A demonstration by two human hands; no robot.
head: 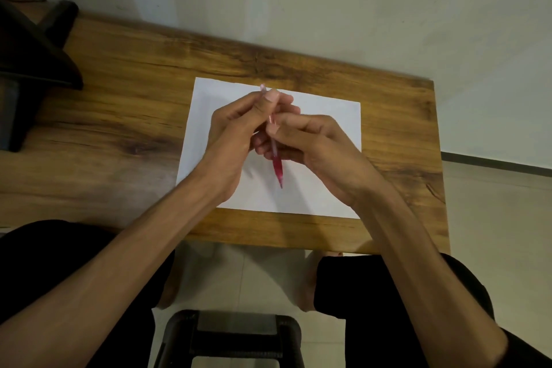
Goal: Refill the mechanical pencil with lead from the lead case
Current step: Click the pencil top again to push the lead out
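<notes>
While both hands work above the white paper (322, 116) on the wooden table (119, 116), the red mechanical pencil (277, 169) sits between them, tip toward the person, cap end away. Right hand (316, 146) grasps the barrel mid-length, thumb and fingers curled round it. Left hand (239, 128) pinches the far, pale end of the pencil with thumb and curled fingers — looks like the cap or eraser end being worked. Lead case not visible; could be hidden under the hands, cannot tell. No loose lead seen on the paper.

Step in hand, as a guess: opening or closing the top end of the pencil, so either just before loading lead or just after — frame does not settle which. Next move calls for a steady barrel, a straight pull or push on the cap, and care with thin brittle lead
</notes>
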